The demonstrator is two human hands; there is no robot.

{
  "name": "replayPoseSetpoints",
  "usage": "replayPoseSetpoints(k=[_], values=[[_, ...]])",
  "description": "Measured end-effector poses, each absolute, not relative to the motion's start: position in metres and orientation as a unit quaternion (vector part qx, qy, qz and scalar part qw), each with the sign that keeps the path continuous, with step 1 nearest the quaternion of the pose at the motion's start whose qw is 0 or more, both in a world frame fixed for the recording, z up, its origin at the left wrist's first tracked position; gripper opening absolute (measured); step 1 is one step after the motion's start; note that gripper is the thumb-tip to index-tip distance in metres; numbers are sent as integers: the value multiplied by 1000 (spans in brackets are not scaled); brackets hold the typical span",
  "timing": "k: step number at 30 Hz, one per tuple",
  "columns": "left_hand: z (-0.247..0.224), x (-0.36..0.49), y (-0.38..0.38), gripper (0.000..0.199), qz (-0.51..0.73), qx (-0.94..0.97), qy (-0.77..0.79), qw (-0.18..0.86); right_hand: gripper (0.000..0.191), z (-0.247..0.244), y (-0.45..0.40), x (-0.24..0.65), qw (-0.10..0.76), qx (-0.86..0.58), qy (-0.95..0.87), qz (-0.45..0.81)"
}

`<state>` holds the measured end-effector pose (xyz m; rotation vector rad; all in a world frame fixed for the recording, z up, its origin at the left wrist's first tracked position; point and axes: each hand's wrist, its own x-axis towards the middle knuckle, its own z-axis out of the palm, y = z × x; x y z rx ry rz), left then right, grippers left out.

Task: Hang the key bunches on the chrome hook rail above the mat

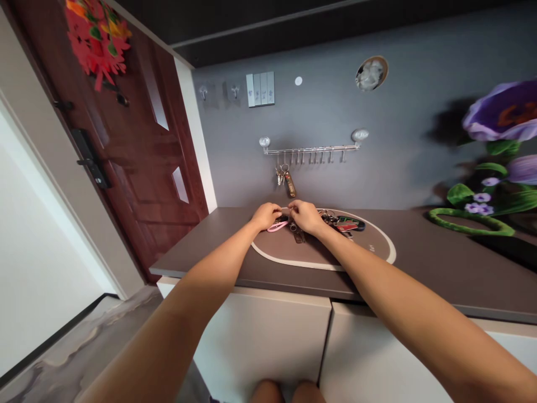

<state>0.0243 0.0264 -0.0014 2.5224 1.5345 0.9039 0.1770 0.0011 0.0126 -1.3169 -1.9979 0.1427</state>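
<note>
My left hand (pixel 267 215) is closed at the left part of the oval mat (pixel 277 251), by a pink loop (pixel 277 226). Close to its right, my right hand (pixel 305 216) has its fingers pinched over some keys and rings (pixel 293 227). What exactly each hand grips is too small to make out. A brown tag (pixel 299 237) lies just below the fingers. More keys with a red and black item (pixel 347 226) rest on the mat, right of my right hand.
On the wall, a hook rail (pixel 312 150) holds a bunch of keys with a brown strap (pixel 290 184). Purple artificial flowers (pixel 499 120) with a green ring base (pixel 470 222) stand at the right. A dark red door (pixel 138 145) is at the left. Cabinet doors (pixel 268 336) are below the countertop (pixel 432 268).
</note>
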Motion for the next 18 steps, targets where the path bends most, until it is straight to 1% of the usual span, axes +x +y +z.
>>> replayPoseSetpoints(k=[4, 11, 18], values=[[-5, 25, 28, 22, 265, 827, 496, 8, 23, 11, 2, 175, 346, -516, -783, 42], [-4, 24, 26, 21, 266, 813, 518, -3, 23, 9, 3, 175, 335, -516, -787, 39], [-2, 22, 26, 19, 283, 796, 534, 19, 21, 9, 4, 176, 312, -518, -796, 25]])
